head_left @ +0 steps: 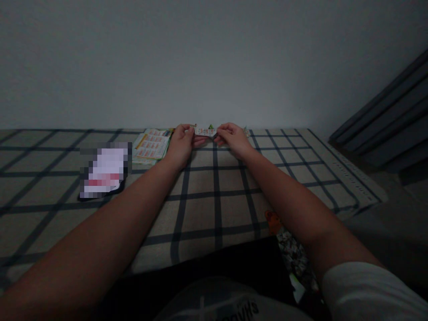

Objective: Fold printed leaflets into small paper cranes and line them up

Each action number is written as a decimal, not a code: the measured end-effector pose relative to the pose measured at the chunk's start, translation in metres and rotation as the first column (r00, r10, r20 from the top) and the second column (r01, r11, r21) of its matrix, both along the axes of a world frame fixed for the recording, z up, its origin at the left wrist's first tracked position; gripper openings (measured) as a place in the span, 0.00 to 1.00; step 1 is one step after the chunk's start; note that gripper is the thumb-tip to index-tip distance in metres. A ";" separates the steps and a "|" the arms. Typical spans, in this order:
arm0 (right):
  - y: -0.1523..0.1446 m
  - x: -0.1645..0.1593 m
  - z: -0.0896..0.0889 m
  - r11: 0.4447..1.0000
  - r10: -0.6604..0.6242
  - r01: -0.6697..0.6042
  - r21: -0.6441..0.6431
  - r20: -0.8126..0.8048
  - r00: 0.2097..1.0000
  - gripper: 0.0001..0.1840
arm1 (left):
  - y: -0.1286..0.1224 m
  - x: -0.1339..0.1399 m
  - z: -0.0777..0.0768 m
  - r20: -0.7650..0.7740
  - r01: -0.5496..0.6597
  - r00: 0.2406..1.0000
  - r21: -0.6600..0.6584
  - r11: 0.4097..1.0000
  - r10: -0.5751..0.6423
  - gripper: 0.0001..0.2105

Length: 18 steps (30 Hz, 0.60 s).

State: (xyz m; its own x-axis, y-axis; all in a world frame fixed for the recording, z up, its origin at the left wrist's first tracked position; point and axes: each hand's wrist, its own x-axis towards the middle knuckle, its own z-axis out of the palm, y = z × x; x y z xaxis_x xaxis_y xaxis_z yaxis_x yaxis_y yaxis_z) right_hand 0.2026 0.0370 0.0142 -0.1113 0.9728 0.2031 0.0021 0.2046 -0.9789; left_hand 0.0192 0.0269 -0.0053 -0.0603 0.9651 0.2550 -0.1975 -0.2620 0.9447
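Note:
Between my two hands is a small printed paper (205, 132), held up near the far edge of the cloth and showing rows of tiny coloured marks. My left hand (182, 145) pinches its left end, thumb on top and fingers behind. At the right end, my right hand (233, 136) grips it between thumb and fingers. The print is too small to read. Just left of my left hand lies a pile of printed sheets (152, 145), green-edged with orange and white blocks. A bit of coloured paper (246, 131) shows behind my right hand.
A checked cloth (200, 214) covers the surface, which meets a plain wall (214, 62). On the left lies a dark-edged phone-like object (107, 169), its face pixelated. An orange item (273, 221) sits beside my right forearm. Dark folded fabric (391, 116) hangs at right.

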 end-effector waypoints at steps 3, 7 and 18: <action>-0.001 -0.003 0.002 1.000 0.003 -0.003 -0.003 -0.032 0.999 0.06 | -0.003 0.003 0.004 0.069 -0.019 0.997 0.002 1.000 0.018 0.13; -0.001 -0.002 0.001 1.000 0.021 -0.021 0.003 -0.045 0.999 0.07 | -0.006 0.002 0.010 0.072 -0.029 0.997 -0.037 0.999 0.032 0.12; 0.006 0.013 -0.011 0.995 0.075 -0.076 0.069 0.022 0.997 0.12 | -0.006 0.000 0.000 -0.014 0.139 0.990 -0.021 0.990 -0.140 0.32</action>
State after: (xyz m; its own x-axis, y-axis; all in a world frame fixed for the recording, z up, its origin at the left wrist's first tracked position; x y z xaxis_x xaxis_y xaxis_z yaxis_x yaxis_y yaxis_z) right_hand 0.2155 0.0434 0.0033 -0.1888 0.9451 0.2668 0.0032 0.2723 -0.9622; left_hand 0.0192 0.0209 -0.0053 0.0790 0.9687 0.2352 -0.2162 -0.2137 0.9527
